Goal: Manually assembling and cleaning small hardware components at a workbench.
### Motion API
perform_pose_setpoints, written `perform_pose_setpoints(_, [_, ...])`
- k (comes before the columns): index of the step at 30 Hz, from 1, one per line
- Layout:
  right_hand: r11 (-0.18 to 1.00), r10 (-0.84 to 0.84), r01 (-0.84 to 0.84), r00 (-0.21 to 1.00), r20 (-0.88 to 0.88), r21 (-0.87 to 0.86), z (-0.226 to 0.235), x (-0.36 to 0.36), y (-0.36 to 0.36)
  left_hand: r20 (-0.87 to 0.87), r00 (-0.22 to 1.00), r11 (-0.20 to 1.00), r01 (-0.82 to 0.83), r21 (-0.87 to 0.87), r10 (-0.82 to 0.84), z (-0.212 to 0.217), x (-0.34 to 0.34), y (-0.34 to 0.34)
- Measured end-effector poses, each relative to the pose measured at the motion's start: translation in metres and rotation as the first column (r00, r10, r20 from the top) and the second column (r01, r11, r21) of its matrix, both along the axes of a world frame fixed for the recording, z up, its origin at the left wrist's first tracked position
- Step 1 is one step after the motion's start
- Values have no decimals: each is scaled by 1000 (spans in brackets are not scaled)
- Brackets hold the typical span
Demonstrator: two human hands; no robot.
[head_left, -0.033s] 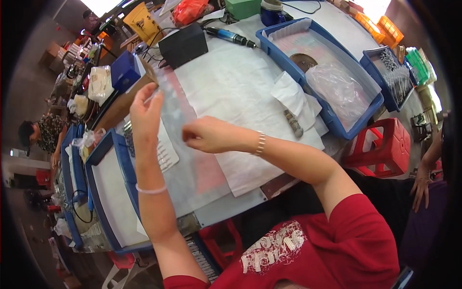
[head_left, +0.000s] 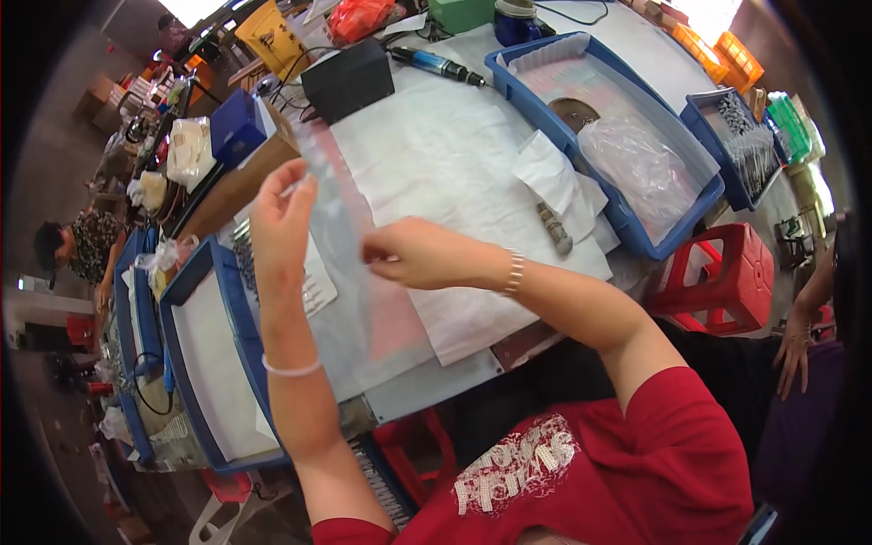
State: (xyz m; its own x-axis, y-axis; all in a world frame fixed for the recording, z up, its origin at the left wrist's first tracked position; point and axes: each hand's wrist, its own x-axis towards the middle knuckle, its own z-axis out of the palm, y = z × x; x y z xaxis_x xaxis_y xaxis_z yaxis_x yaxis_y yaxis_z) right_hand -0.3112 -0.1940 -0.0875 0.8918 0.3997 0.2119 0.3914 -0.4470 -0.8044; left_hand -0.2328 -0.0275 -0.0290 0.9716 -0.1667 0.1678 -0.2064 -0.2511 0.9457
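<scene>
My left hand [head_left: 282,222] is raised over the left part of the table, thumb and forefinger pinched together. A small pale, see-through bit shows at its fingertips, too little to name. To its right, my right hand [head_left: 413,254] hovers over the white paper [head_left: 454,173] with curled, closed fingers; what they hold, if anything, is hidden. Below the hands lies a translucent plastic sheet [head_left: 350,341] with pink showing through. A white card [head_left: 315,277] with a row of small light pieces lies partly behind my left wrist.
Blue trays stand left [head_left: 213,363] and right [head_left: 627,218], the right one holding a clear plastic bag [head_left: 636,173]. A black box [head_left: 348,80] and a blue pen-shaped tool [head_left: 436,65] lie at the back. A red stool [head_left: 722,277] is at right. Other people are at both sides.
Both hands have shifted slightly to the right in the picture. Their closed finger poses look the same.
</scene>
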Motion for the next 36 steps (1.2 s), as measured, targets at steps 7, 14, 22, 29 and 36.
perform_pose_setpoints(7, [771, -554, 569, 821, 138, -287, -30, -87, -115, -188, 967, 950, 114, -291, -174, 4, -152, 14])
perform_pose_setpoints(14, [551, -618, 717, 695, 368, -428, -29, -114, -139, -421, 885, 919, 18, -394, -198, -51, -244, 15])
perform_pose_setpoints(22, [497, -542, 686, 723, 428, -531, -45, -115, -145, -551, 742, 923, 284, -259, -382, -116, -316, -3])
perform_pose_setpoints(29, [743, -632, 648, 761, 143, -168, -23, -129, -139, -637, 723, 950, 307, -52, -269, -195, -351, -4])
perform_pose_setpoints(36, [824, -493, 551, 813, -309, 134, -31, -144, -134, -599, 740, 934, 354, -44, -308, -189, -351, -18])
